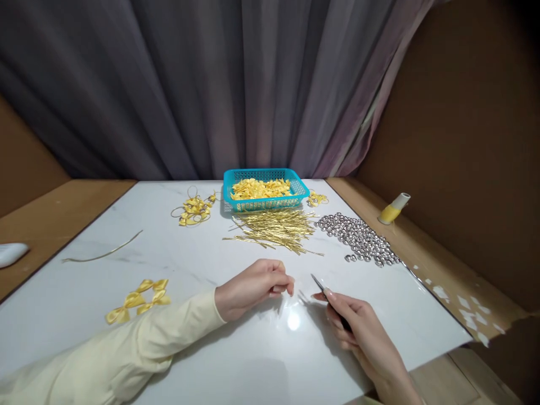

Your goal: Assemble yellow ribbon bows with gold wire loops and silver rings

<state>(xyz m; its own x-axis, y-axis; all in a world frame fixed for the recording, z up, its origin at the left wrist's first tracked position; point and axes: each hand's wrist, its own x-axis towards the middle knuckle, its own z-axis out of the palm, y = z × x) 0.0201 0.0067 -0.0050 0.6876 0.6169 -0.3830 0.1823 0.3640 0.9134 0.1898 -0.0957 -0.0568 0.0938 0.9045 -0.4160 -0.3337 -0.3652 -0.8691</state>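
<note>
My left hand (253,287) rests on the white tabletop (236,360) in a pale yellow sleeve, fingers curled and pinched together at the tips; what they pinch is too small to make out. My right hand (358,329) is closed round a thin dark metal tool (319,284), its pointed tip aimed toward the left fingertips, a short gap apart. Beyond the hands lie a heap of gold wire pieces (274,228) and a spread of silver beads (358,239).
A turquoise basket (265,175) holds yellow ribbon bows at the back. Finished yellow bows (137,300) lie at front left, more with rings (194,209) at back left. A long gold wire (103,253), a yellow-white bottle (393,209) and paper scraps (468,306) lie about.
</note>
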